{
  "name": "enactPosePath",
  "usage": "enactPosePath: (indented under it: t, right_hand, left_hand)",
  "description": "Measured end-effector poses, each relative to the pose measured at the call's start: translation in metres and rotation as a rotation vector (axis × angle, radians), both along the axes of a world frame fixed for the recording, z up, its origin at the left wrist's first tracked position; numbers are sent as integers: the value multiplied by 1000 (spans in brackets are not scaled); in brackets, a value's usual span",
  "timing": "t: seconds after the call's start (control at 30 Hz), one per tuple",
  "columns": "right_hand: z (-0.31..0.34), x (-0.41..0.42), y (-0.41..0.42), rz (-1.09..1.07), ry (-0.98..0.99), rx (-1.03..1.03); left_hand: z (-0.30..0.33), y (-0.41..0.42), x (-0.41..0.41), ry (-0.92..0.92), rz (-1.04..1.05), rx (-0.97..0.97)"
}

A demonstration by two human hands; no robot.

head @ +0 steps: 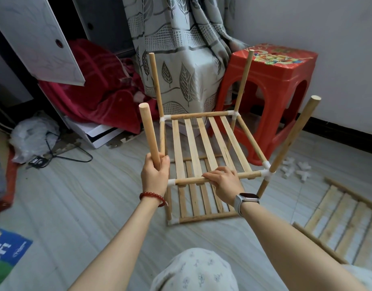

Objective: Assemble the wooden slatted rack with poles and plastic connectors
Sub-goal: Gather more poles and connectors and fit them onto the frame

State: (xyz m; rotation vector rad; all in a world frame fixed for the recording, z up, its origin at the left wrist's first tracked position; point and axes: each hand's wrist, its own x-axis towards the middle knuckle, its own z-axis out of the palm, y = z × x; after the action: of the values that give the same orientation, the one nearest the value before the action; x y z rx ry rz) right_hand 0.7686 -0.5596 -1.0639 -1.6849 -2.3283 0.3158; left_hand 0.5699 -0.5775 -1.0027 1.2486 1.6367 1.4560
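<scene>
A two-tier wooden rack stands on the floor. Its upper slatted shelf (204,143) sits on white plastic connectors (268,172), above a lower slatted shelf (199,202). Three poles rise upright from the shelf's corners: far left (155,80), far right (244,80) and near right (294,133). My left hand (155,173) grips a fourth pole (149,133) at the near left corner, holding it upright. My right hand (223,179) rests on the shelf's front rail (250,175), fingers curled over it.
A red plastic stool (281,91) stands behind the rack on the right, beside a leaf-patterned curtain (181,59). Loose white connectors (296,171) lie on the floor at right. Another slatted panel (344,223) lies at the near right. Red blanket (97,91) and a plastic bag sit at left.
</scene>
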Motion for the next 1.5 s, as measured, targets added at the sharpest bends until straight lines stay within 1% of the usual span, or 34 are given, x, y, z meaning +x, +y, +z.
enactPosePath:
  t: [0.07,0.17,0.33,0.47,0.6,0.7,0.8,0.9,1.03,1.2,1.27,1.33,1.5]
  right_hand:
    - [-2,1,-1,6,0,45]
    - [-5,2,-4,27,11,96]
    - [-10,3,-1,40,7,116]
    - [-11,6,0,48,12,121]
    - [-14,8,0,53,17,153]
    - [-15,9,0,39,28,179]
    - [-15,9,0,44,20,168]
    - [-14,7,-1,30,10,167]
    - [-13,4,0,29,-25,140]
    - [-5,5,2,51,-71,34]
    - [-1,6,2,58,-77,21]
    - [-1,6,1,62,-94,19]
    - [-4,7,4,44,-119,-8]
  left_hand:
    - [8,8,6,-70,54,44]
    - [15,18,13,-237,142,14]
    - [9,28,14,-256,189,99]
    - [6,30,20,-223,86,163]
    - [2,32,8,-328,-46,153]
    - [-1,30,4,-310,-122,176]
    - [-2,30,-2,-312,-237,143]
    - [-2,31,-8,-324,-275,115]
    - [0,31,-5,-304,-198,81]
    - [0,27,6,-227,79,-20]
    - [-2,26,10,-243,148,5]
    - [-4,28,12,-273,147,44]
    - [-11,33,3,-300,29,55]
